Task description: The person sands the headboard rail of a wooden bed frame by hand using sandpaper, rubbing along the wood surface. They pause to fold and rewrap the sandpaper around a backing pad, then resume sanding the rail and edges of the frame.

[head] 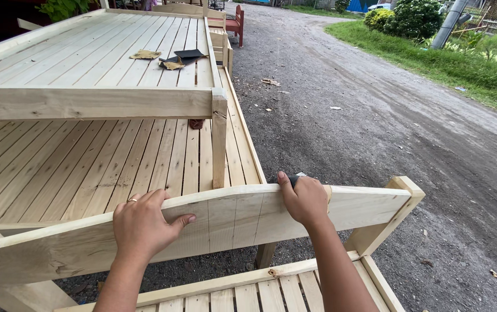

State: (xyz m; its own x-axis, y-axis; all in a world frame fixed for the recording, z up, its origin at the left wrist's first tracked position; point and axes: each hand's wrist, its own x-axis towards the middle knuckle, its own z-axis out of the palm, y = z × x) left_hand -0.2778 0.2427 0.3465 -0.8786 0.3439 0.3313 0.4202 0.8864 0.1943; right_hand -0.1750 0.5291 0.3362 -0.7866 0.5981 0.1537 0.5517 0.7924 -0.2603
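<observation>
Nearest the camera, a slatted pale wood frame (260, 292) is lying along the bottom edge, with both forearms reaching out over it. Beyond it, a large unfinished bed frame (86, 167) of pale slats is standing on the ground, and a second slatted frame (86, 58) is sitting stacked above it, further back. A gravel road (387, 127) is running along the right side, with grass (445, 58) bordering it.

The curved wooden headboard panel (225, 216) is standing upright across the middle, between the near frame and the bed frame. The left hand (144, 222) is resting over the panel's top edge, fingers draped down the far side and thumb spread along the near face, gripping the board itself. The right hand (305, 199) is pressing on the top edge further right, fingers curled closed around a small piece of sandpaper (298, 178), which is only partly showing above the knuckles.

On the upper frame, a few loose sandpaper sheets (170, 59) are lying near its right edge.
</observation>
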